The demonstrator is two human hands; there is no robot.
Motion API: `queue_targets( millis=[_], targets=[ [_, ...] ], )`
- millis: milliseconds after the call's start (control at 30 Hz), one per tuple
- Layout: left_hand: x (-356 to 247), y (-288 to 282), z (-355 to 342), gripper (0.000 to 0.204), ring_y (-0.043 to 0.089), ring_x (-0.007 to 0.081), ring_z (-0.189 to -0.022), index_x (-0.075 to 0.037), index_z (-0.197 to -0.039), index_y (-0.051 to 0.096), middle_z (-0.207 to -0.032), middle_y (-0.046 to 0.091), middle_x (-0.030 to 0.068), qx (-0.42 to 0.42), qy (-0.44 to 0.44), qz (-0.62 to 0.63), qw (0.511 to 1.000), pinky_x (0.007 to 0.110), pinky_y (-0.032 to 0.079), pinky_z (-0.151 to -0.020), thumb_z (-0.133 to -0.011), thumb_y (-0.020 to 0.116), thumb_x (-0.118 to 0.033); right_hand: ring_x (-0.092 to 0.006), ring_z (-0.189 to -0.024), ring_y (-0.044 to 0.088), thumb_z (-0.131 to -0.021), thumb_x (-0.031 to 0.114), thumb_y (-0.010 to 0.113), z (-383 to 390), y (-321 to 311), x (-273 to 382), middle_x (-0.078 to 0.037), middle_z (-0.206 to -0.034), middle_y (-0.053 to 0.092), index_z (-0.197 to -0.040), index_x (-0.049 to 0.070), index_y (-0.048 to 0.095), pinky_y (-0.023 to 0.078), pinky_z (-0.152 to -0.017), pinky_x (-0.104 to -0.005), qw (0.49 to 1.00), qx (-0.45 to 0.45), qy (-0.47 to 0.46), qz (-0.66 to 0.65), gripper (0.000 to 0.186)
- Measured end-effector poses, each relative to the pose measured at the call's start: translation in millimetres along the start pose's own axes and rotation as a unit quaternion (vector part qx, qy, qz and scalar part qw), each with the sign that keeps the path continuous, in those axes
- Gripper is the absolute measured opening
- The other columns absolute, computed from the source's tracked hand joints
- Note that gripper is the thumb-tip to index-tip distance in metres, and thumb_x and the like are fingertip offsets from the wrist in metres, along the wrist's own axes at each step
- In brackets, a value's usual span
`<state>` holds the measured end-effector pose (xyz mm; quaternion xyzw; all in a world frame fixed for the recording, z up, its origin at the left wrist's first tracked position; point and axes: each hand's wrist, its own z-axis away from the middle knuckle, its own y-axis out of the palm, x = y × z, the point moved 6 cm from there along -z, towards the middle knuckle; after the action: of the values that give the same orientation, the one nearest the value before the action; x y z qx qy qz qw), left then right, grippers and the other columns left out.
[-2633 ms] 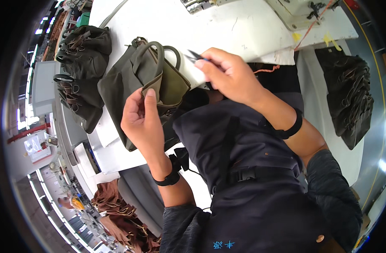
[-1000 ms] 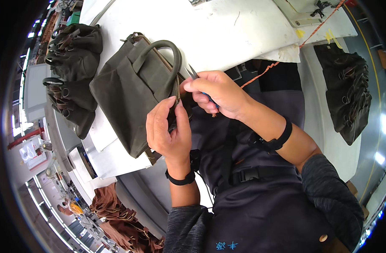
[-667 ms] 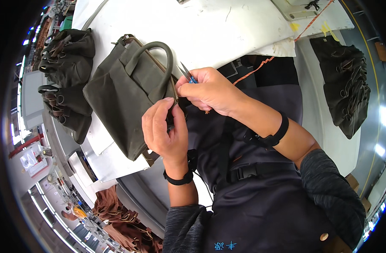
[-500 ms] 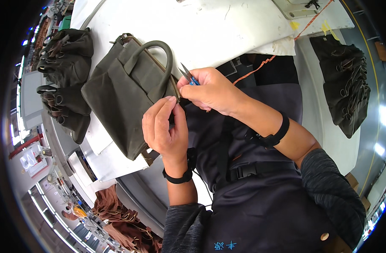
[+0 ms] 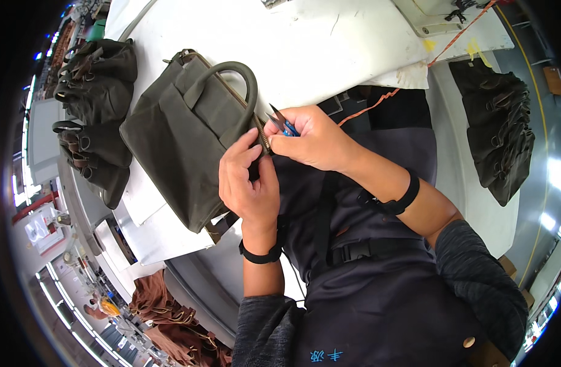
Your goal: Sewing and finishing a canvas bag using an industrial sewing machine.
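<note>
Head: pinching bag (image 5: 176, 140) with left hand (image 5: 246, 181); at its one o'clock, clutching snips (image 5: 285, 126) in right hand (image 5: 317, 139); could slip, nicking zipper (image 5: 263, 135).

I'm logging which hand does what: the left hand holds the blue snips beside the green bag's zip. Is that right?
Not quite: the head view shows the blue snips in the right hand, not the left hand. They are indeed beside the green bag's zip.

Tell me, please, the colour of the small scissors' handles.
The handles are blue, clearest in the head view.
</note>
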<state>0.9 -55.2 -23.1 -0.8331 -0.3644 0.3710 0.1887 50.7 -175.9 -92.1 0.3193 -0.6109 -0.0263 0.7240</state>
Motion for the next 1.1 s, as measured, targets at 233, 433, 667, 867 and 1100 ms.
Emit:
queue_targets(
  millis=[233, 433, 667, 867, 1100],
  targets=[
    [2, -7, -9, 0.024, 0.074, 0.0317, -0.087, -0.002, -0.093, 0.065, -0.099, 0.077, 0.0134, -0.004, 0.078, -0.04, 0.996, 0.038, 0.06, -0.078, -0.077, 0.072, 0.013, -0.0002, -0.079, 0.049, -0.096, 0.011, 0.07, 5, 0, 6, 0.007, -0.083, 0.059, -0.098, 0.001, 0.067, 0.044, -0.07, -0.0204, 0.993, 0.009, 0.008, 0.119, 0.01],
    [20, -11, -39, 0.023, 0.073, 0.0301, -0.085, -0.002, -0.09, 0.064, -0.098, 0.076, 0.0106, 0.017, 0.136, -0.049, 0.989, 0.036, 0.06, -0.075, -0.075, 0.072, 0.013, -0.0061, -0.078, 0.055, -0.098, 0.021, 0.072, 12, -56, 56, 0.001, -0.084, 0.064, -0.103, 0.002, 0.068, 0.048, -0.074, -0.0246, 0.931, -0.1, -0.012, 0.35, 0.02],
    [2, 7, -74, 0.061, 0.066, 0.039, -0.111, 0.001, -0.131, 0.06, -0.126, 0.067, 0.0201, 0.186, 0.009, 0.003, 0.982, 0.043, 0.053, -0.093, -0.08, 0.086, -0.022, -0.0357, -0.089, 0.067, -0.089, 0.02, 0.072, -18, -143, 144, -0.014, -0.096, 0.069, -0.107, 0.007, 0.07, 0.053, -0.078, -0.0439, 0.635, -0.239, -0.263, 0.686, 0.023],
    [9, 79, -167, 0.071, 0.07, 0.0252, -0.094, 0.008, -0.132, 0.056, -0.118, 0.068, 0.0183, 0.232, -0.135, 0.19, 0.944, 0.037, 0.056, -0.083, -0.081, 0.086, -0.032, -0.0353, -0.095, 0.064, -0.087, 0.019, 0.071, -35, -176, 130, -0.013, -0.098, 0.069, -0.106, 0.009, 0.072, 0.049, -0.088, -0.0471, 0.65, -0.257, -0.289, 0.654, 0.022],
    [27, 100, -207, 0.045, 0.067, 0.0105, -0.076, 0.0, -0.1, 0.071, -0.082, 0.07, 0.004, 0.37, -0.137, 0.265, 0.88, 0.025, 0.055, -0.069, -0.079, 0.09, -0.037, -0.0299, -0.09, 0.068, -0.088, 0.015, 0.073, -34, -171, 131, -0.013, -0.098, 0.07, -0.105, 0.005, 0.073, 0.054, -0.081, -0.0401, 0.655, -0.257, -0.285, 0.65, 0.02]
  ],
)
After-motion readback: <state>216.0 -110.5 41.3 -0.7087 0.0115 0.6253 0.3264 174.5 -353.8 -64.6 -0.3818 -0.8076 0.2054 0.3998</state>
